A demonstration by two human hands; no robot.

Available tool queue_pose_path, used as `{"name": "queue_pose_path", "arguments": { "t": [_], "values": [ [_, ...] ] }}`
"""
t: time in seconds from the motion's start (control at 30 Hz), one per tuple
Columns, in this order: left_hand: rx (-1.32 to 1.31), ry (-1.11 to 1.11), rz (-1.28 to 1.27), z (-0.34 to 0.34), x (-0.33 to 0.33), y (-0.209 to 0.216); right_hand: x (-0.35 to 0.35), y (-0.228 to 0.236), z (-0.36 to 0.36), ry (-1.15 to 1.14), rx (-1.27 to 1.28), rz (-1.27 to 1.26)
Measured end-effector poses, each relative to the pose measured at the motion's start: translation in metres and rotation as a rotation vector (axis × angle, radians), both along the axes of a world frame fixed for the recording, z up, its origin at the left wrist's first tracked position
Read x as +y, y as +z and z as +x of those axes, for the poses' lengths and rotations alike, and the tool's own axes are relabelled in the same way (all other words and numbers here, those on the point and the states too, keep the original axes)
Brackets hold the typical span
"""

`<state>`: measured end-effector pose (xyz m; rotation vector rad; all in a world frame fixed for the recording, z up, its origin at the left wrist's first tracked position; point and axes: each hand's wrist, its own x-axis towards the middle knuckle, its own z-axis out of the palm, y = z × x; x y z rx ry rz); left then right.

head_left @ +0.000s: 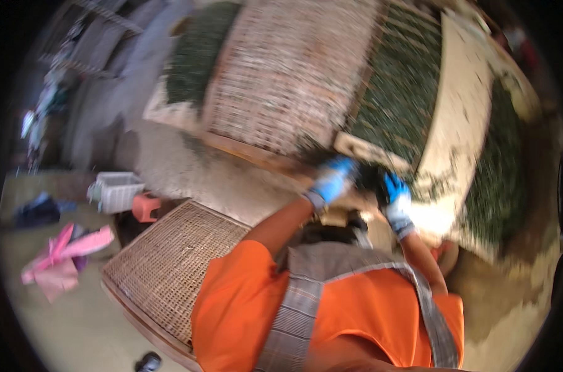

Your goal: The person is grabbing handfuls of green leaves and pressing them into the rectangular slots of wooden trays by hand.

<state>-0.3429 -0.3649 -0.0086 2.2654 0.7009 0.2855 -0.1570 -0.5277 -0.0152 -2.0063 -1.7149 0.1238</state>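
Note:
Both my hands wear blue and white gloves and work at the near edge of a woven tray (294, 68). My left hand (334, 178) is at the tray's wooden rim, its fingers smeared by motion. My right hand (397, 197) is just to its right, fingers bent against a clump of dark leaves (371, 177) between the two hands. More dark green, needle-like shreds of leaf (315, 150) lie by the left glove. Right of the woven tray, a thick layer of dark green leaves (400, 80) fills a wooden-edged bed.
Another woven tray (176, 266) lies low at my left. Beyond it are a white plastic basket (119, 192), a red stool (146, 207) and pink cloth (67, 257). More leaves (495, 180) lie past a pale board (458, 93) at right, and others (201, 53) at far left.

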Motion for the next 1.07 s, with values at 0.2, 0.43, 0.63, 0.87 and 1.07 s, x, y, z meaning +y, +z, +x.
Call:
{"name": "queue_pose_path", "arguments": {
  "t": [0.2, 0.43, 0.63, 0.87, 1.07],
  "values": [
    [-0.005, 0.096, -0.165, 0.027, -0.025, -0.014, 0.022, -0.015, -0.036, -0.346, 0.277, -0.253],
    [-0.267, 0.339, -0.004, 0.005, 0.007, -0.014, -0.021, 0.039, 0.023, -0.674, 0.309, 0.072],
    [0.048, -0.058, 0.51, 0.017, -0.053, -0.015, -0.01, 0.012, 0.002, -0.528, 0.242, 0.164],
    [-0.018, -0.21, 0.619, -0.028, -0.003, -0.021, -0.046, 0.027, -0.02, -0.339, -0.072, 0.056],
    [-0.202, -0.397, 0.213, 0.025, -0.041, -0.012, -0.022, -0.082, -0.052, -0.515, 0.217, -0.241]
  ]
}}
